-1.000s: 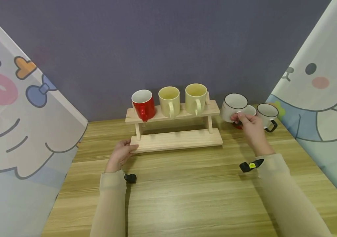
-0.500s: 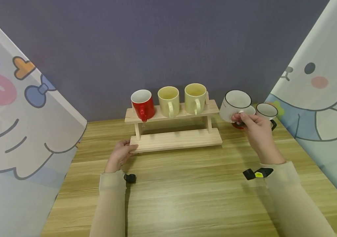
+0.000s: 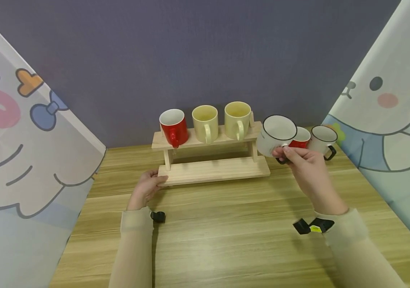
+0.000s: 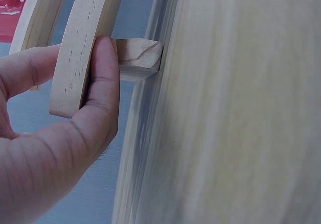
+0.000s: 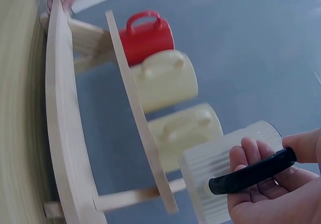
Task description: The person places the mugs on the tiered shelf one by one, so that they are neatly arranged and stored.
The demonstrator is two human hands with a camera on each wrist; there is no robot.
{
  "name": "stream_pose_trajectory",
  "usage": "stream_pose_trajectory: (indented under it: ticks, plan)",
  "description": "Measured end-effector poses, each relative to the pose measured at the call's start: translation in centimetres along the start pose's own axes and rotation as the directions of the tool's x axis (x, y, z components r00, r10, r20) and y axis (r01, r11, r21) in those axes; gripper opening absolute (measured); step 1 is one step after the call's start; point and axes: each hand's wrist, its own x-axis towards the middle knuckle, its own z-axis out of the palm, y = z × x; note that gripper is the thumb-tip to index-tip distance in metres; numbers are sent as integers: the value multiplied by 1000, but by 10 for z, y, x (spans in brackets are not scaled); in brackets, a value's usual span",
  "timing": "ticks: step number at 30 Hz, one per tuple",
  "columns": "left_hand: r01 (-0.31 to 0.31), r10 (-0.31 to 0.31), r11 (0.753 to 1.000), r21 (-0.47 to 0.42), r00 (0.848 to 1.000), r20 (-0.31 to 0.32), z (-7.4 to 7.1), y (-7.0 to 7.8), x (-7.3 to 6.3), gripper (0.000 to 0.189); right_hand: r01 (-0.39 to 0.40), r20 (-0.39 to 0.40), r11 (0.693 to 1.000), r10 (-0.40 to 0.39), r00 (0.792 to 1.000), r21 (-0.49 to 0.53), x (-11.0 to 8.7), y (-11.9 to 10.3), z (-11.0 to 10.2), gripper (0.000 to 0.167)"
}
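Observation:
My left hand (image 3: 145, 189) pinches the left end of the lower board of a two-tier wooden rack (image 3: 212, 171); the left wrist view shows thumb and fingers on both faces of that board (image 4: 77, 58). By its black handle (image 5: 251, 175), my right hand (image 3: 311, 172) holds a white mug (image 3: 275, 136) with a dark rim, tilted slightly, off the table at the rack's right end. On the upper tier stand a red mug (image 3: 174, 130) and two yellow mugs, one in the middle (image 3: 205, 126) and one at the right (image 3: 236, 122), handles facing me.
Right of the rack, a red mug with a white inside (image 3: 301, 138) stands partly behind my right hand. Beside it is another white mug (image 3: 322, 140) with a black handle. A grey wall (image 3: 205, 52) rises behind the wooden table (image 3: 219, 236), and printed panels flank it.
The white mug in my right hand has risen slightly, then moved left to the rack's right end, uncovering the red mug behind. My left hand stays on the rack.

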Motion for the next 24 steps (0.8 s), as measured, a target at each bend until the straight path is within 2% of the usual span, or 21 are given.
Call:
stream_pose_trajectory:
  ticks: [5,15,22,24]
  plan:
    - [-18,18,1000,5,1000,-7,1,1,-2,61,-14,30,1000,15,999,-12,-8,5,14,20]
    - [-17,17,1000,8,1000,-11,0,-2,1,63,-67,102,988,81,991,-139,-17,23,43,28]
    - [-17,17,1000,0,1000,-17,-1,-2,1,62,-73,151,952,123,981,-299,-17,36,68,22]
    - [-16,16,1000,1,1000,-17,0,-2,0,63,-83,162,946,139,977,-314,-18,41,76,21]
